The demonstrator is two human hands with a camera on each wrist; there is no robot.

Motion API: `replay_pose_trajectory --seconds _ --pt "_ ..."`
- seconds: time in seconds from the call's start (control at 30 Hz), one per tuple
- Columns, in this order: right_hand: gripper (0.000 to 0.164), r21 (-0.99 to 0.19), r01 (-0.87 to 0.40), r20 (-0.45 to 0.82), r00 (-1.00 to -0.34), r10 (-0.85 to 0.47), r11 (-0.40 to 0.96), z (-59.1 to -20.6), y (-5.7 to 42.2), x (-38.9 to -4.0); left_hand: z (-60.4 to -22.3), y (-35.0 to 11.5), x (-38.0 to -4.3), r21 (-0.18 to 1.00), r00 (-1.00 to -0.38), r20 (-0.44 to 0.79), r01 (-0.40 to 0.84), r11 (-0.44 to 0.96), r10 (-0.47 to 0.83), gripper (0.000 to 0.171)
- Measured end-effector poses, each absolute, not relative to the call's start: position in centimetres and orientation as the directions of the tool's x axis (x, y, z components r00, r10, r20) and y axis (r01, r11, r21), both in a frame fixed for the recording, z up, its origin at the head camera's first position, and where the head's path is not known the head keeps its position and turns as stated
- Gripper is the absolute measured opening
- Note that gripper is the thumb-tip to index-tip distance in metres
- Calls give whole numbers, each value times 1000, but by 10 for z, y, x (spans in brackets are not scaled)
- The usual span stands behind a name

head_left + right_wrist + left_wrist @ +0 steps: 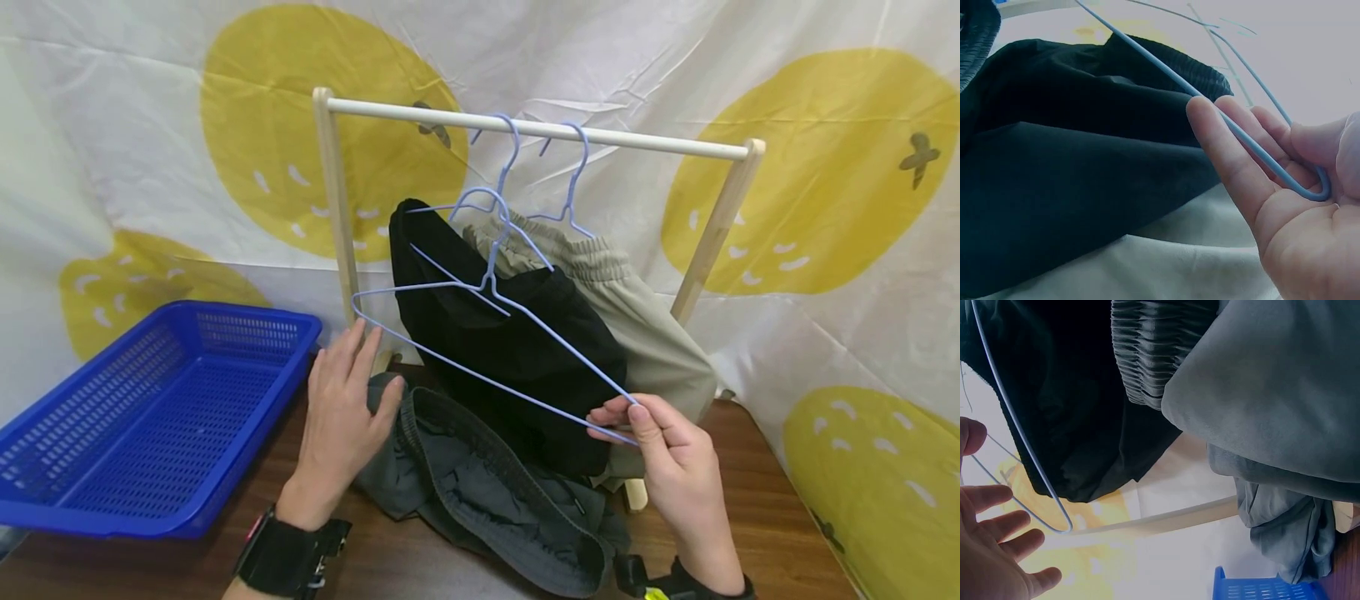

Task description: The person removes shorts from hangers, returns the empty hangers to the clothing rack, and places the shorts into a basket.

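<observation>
My right hand (678, 467) pinches the right corner of a light blue wire hanger (491, 265), thumb over the wire and fingers beneath. The hanger is bare and raised above the clothes, its hook upward. Beside its left end is my left hand (341, 417), fingers spread; in the left wrist view these fingers (1013, 525) curl round nothing. Dark grey elastic-waist bottoms (510, 500) lie on the table below, waist opening upward. Behind the held hanger, a black garment (450, 333) and beige elastic-waist bottoms (660, 342) hang on two more blue hangers.
A wooden rack with a white rail (660, 143) stands at the back, bearing the two hung hangers. Left of it sits a blue plastic basket (112, 527) with perforated sides. Behind everything hangs a white curtain (570, 50) with yellow prints.
</observation>
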State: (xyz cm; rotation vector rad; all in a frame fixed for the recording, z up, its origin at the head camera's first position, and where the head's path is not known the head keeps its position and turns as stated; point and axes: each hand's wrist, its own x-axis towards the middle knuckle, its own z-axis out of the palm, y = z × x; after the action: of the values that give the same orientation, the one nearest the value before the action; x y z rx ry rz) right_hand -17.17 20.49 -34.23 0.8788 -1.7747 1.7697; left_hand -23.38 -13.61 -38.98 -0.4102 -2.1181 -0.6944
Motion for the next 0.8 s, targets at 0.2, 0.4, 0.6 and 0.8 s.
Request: replay_pose_trajectory --seconds 0.2,0.4,0.6,0.8 --pt "22 -685 -729 727 -683 -79 0 -342 198 -171 -392 -136 -234 340 -603 797 506 793 44 61" --pt "23 -675 -738 737 -674 -56 -4 -342 192 -172 -393 -136 -235 338 -602 797 511 791 48 61" --pt "23 -667 -745 745 -666 -47 -20 -342 188 -173 -393 -136 -236 333 -602 797 507 795 50 61" --pt "24 -669 -743 743 -669 -28 -24 -343 185 -174 -394 -136 -236 339 -622 781 500 797 57 60"
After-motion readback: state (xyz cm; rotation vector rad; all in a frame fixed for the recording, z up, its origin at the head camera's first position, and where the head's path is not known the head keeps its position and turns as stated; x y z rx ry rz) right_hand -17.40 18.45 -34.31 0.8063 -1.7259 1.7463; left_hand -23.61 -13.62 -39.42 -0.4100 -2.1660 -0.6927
